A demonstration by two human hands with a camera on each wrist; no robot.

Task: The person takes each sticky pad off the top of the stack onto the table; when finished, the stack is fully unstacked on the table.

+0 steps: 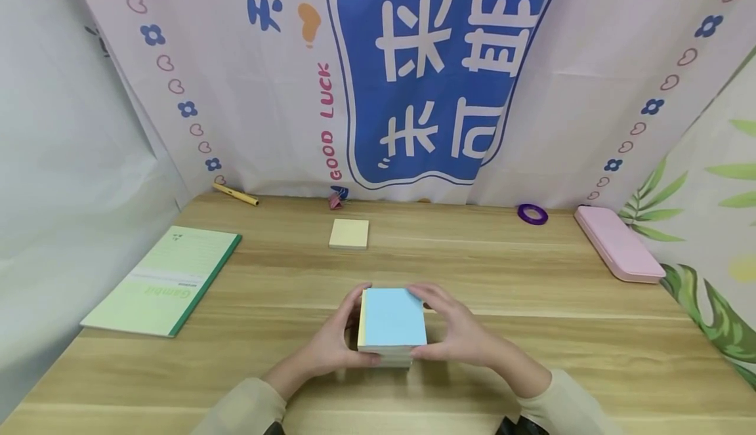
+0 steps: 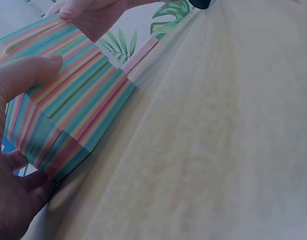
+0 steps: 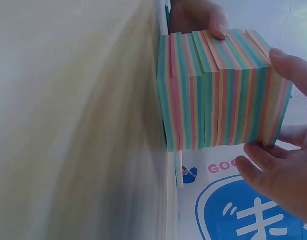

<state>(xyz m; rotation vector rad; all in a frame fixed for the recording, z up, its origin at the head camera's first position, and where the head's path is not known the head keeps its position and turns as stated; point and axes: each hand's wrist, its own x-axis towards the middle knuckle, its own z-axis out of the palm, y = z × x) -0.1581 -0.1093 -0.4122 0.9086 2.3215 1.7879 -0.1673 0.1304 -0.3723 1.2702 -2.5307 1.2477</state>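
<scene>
Both hands clasp the striped paper block [image 1: 392, 320] on the table [image 1: 531, 304]: left hand [image 1: 331, 343] at its nine o'clock, right hand [image 1: 463, 333] at three, fingers curled round its sides

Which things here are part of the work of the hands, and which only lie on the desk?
In use:
paper block, striped sides, blue top sheet
left hand, gripping its left side
right hand, gripping its right side

Lying about:
notebook
yellow pad
pen
tape ring
pink case
paper crane
</scene>
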